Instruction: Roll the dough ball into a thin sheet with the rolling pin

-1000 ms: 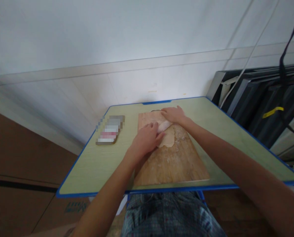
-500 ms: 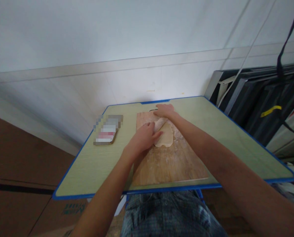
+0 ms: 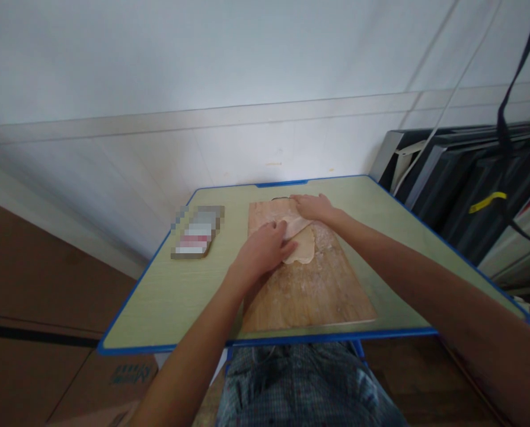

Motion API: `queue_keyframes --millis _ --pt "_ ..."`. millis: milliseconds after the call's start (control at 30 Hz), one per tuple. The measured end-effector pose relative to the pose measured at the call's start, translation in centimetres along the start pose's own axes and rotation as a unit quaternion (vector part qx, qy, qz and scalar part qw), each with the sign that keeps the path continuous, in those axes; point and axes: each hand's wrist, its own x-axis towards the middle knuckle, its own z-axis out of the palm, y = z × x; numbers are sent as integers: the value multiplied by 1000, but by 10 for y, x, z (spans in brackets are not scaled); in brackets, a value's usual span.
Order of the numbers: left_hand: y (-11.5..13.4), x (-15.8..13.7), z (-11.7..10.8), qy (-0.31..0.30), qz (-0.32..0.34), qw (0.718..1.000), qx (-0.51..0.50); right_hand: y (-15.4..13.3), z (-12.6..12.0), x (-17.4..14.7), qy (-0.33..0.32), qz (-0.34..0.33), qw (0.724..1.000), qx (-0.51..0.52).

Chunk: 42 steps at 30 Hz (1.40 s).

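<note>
The left hand (image 3: pixel 265 244) grips the near end of a pale rolling pin (image 3: pixel 297 226); the right hand (image 3: pixel 315 207) covers its far end, the hold hard to tell. Under the pin, 1 flat dough sheet (image 3: pixel 305 249) lies on a wooden board (image 3: pixel 309 299).

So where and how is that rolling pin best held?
Probably by both ends, palms from above: the pale rolling pin is a slim rod lying slantwise over the flat dough, the left hand at its near end, the right hand at its far end.
</note>
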Motion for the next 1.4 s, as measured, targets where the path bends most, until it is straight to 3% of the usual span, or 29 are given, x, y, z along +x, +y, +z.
queue_keyframes --millis 133,467,800,1133,1400 --pt "1 0 1 9 7 1000 9 2 0 1 4 7 1000 -3" --pt "-11 4 2 6 -12 999 -42 -19 0 43 9 12 1000 16" --pt "-8 2 3 13 17 1000 4 -10 -2 21 -36 22 999 1" --pt "-3 1 2 12 21 999 40 2 -3 -1 -34 -7 999 -2" --pt "-5 3 3 11 10 999 28 -4 -5 16 -26 -7 1000 9"
